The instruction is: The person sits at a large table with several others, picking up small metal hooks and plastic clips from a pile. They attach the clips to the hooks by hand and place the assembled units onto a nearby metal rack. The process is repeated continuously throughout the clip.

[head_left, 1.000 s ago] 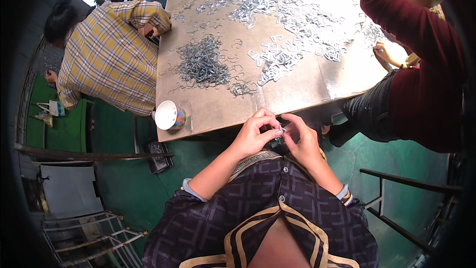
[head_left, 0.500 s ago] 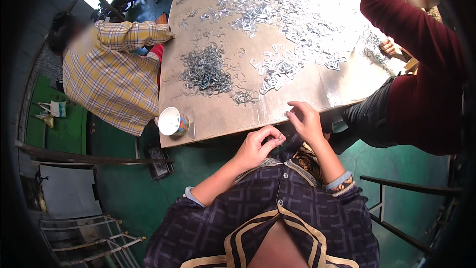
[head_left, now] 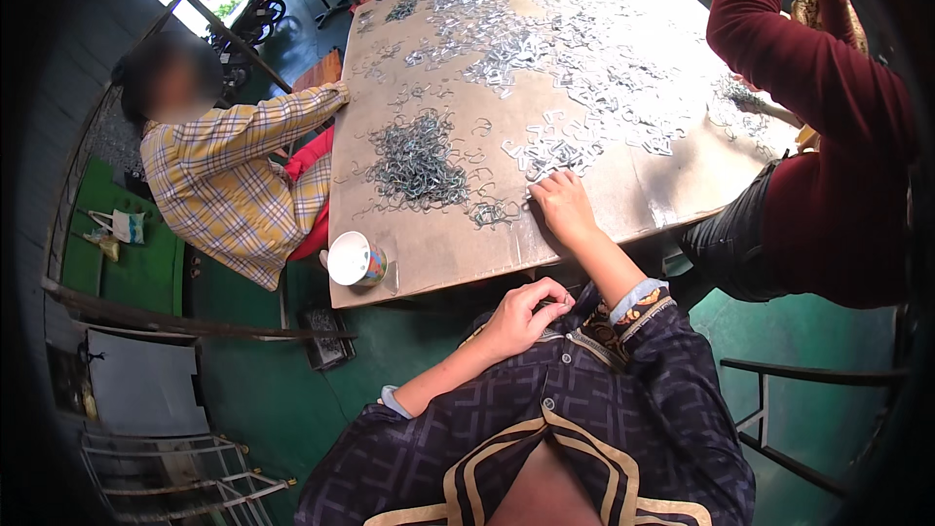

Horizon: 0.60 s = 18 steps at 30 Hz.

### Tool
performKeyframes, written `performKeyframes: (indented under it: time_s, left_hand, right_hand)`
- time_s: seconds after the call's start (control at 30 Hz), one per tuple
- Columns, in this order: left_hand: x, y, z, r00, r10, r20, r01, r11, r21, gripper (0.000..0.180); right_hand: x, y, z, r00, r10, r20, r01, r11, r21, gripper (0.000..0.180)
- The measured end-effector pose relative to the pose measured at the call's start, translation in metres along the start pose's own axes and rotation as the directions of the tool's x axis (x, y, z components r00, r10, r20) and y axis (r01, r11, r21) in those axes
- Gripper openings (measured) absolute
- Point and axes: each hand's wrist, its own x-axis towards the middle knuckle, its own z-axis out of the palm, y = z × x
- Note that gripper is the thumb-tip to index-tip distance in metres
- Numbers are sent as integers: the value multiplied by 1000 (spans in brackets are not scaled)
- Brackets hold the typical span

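Just off the table's near edge, my left hand [head_left: 527,318] is closed in a pinch, thumb against fingers. What it grips is too small to make out. My right hand [head_left: 565,207] reaches over the cardboard-topped table, fingers bent but apart, at the near edge of a pile of small flat silver metal pieces [head_left: 557,146]. Its fingertips are partly hidden among them. Left of that hand lies a small cluster of thin dark metal hooks [head_left: 492,213], beside a larger heap of the same curved hooks [head_left: 419,164].
A paper cup [head_left: 355,260] stands at the table's near left corner. A person in a yellow plaid shirt [head_left: 229,175] is at the left side, another in a maroon sleeve [head_left: 818,68] close on the right. More silver pieces [head_left: 487,24] spread across the far side.
My right hand has moved from the table's near edge forward and left to the silver pieces. The left hand stays pinched. The plaid-shirted person has turned, and the view has shifted slightly.
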Motion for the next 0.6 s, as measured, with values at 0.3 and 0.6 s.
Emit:
performKeyframes:
  time_s: [0.3, 0.6]
  left_hand:
    - [-1, 6, 4, 990, -1, -142, -3, 1000, -26, 5]
    - [-15, 16, 19, 966, 48, -254, -21, 994, 106, 8]
  right_hand:
    - [-71, -24, -72, 901, 370, 227, -326, 230, 917, 19]
    - [-117, -58, -124, 940, 331, 79, -230, 449, 863, 20]
